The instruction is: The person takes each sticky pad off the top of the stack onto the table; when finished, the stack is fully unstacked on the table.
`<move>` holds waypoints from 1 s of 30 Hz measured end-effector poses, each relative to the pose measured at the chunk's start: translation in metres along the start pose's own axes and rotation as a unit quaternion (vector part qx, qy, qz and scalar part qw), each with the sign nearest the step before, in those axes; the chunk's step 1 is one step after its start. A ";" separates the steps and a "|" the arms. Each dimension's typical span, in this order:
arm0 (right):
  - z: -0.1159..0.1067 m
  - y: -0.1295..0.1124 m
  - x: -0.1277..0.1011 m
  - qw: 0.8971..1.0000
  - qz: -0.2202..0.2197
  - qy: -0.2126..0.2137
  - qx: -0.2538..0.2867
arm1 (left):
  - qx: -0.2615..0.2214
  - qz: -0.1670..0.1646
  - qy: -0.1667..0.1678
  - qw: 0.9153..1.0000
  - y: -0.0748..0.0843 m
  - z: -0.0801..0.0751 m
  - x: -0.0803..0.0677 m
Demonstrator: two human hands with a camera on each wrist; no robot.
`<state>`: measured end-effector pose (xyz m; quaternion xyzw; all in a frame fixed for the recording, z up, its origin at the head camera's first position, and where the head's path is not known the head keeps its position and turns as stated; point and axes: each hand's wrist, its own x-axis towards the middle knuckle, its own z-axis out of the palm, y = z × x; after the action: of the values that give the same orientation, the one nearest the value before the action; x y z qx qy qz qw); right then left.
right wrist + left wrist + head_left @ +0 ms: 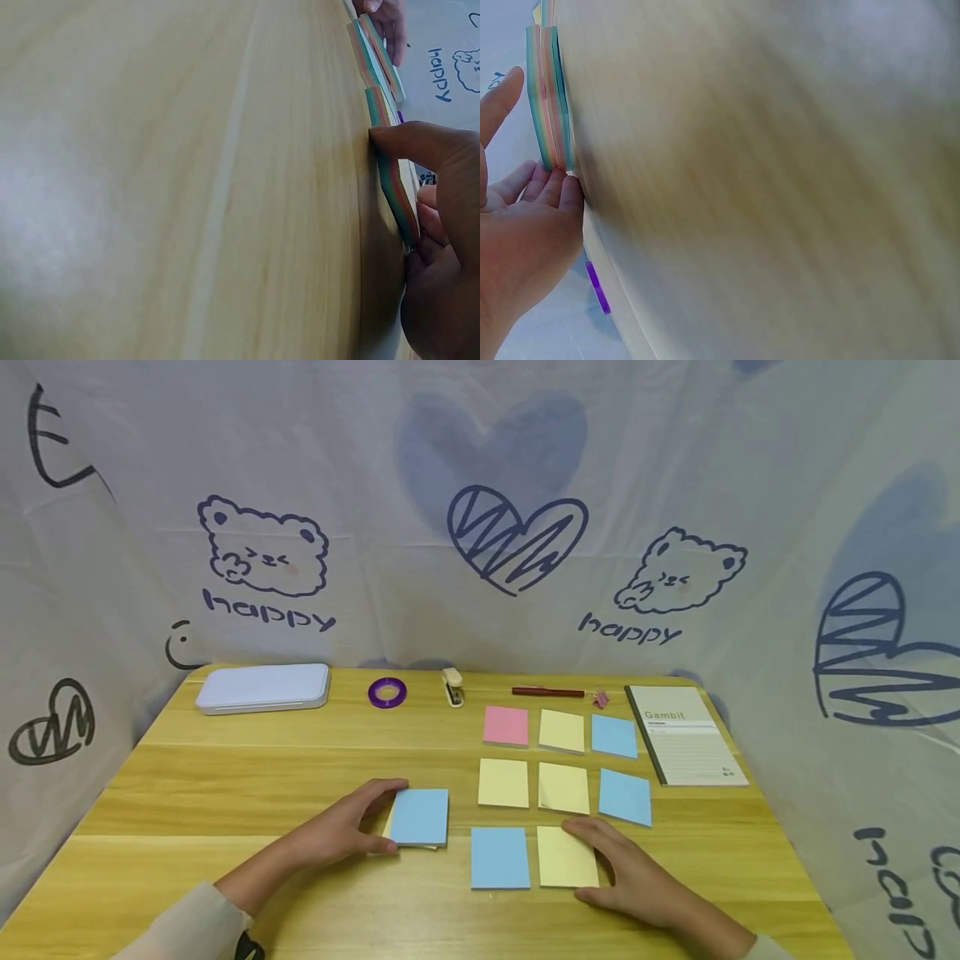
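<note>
In the head view my left hand (337, 827) lies at the left side of a blue sticky-note pad (422, 817) stacked slightly askew over a pale yellow one. The left wrist view shows its fingertips (555, 184) touching the stack's far end, while the thumb stands just off the striped stack (551, 97). My right hand (630, 877) grips a yellow sticky-note pad (564, 858) at the front right, thumb at the near edge and fingers at the far edge. Striped coloured sides of this gripped pad (394, 191) show in the right wrist view.
Left of the gripped pad lies a blue pad (500, 858). Behind are several pads, including a pink one (506, 726). A notebook (686, 735) lies right. Along the back are a white case (262, 687), purple tape (387, 692), a stapler (453, 687), a pen (547, 692) and a pink clip (600, 698).
</note>
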<state>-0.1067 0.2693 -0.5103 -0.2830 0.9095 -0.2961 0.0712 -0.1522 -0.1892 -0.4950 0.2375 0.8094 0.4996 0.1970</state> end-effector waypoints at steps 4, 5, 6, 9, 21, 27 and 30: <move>0.001 0.000 0.000 1.000 0.000 0.005 -0.004 | -0.003 -0.002 0.000 1.000 0.000 0.000 0.000; 0.001 -0.001 0.000 1.000 0.000 0.006 -0.006 | -0.003 -0.002 -0.001 1.000 0.000 0.000 0.000; 0.001 -0.002 -0.001 1.000 0.000 0.009 -0.007 | -0.003 -0.002 -0.001 1.000 0.000 0.000 0.000; -0.001 -0.005 0.000 1.000 0.004 0.022 -0.009 | -0.002 -0.002 -0.001 1.000 0.000 0.000 -0.001; -0.006 -0.037 0.047 0.998 -0.041 0.020 0.038 | 0.002 0.001 -0.003 1.000 0.004 -0.002 -0.002; 0.009 -0.057 0.089 0.996 -0.049 -0.032 0.073 | -0.009 0.001 -0.008 1.000 0.003 -0.002 -0.001; 0.018 -0.066 0.109 0.994 -0.059 -0.048 0.072 | -0.012 -0.001 -0.009 1.000 0.003 -0.002 -0.002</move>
<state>-0.1610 0.1559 -0.4829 -0.3442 0.8630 -0.3504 0.1178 -0.1513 -0.1902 -0.4914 0.2389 0.8019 0.5067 0.2078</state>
